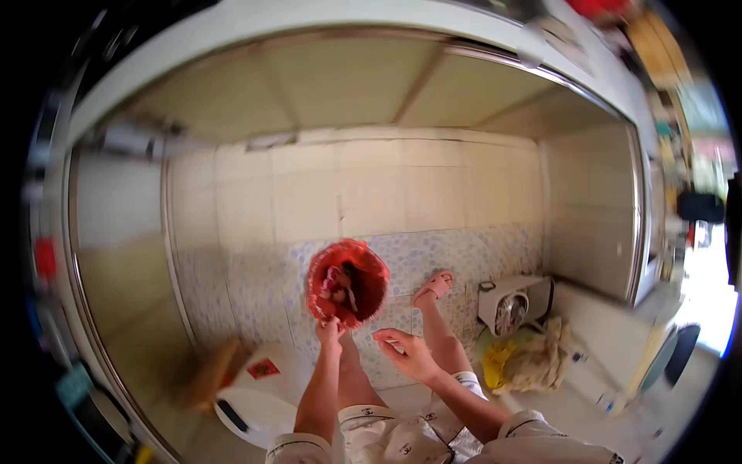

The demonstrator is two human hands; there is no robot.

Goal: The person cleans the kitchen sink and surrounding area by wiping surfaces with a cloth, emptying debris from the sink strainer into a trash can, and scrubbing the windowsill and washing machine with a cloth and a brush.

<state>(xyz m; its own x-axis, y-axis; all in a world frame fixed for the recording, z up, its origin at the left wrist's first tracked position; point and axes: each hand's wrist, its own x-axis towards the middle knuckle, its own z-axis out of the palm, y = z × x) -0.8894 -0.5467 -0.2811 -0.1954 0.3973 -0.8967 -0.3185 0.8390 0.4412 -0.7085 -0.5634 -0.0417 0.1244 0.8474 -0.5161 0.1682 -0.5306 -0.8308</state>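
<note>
My left hand (330,331) is closed on the near rim of a round red bin (376,282), which appears lined with a red bag. Inside the bin lie some pink and white scraps, too blurred to name. To the right of the bin, my right hand (407,353) hangs in the air with its fingers apart and nothing in it. A pink slipper (439,284) is on the foot beyond that hand.
A white appliance with a round opening (510,312) stands at the right, beside a yellow bag (498,363) and a beige cloth (545,359). At the lower left is a white object with a red label (263,369). Cabinets line the far side.
</note>
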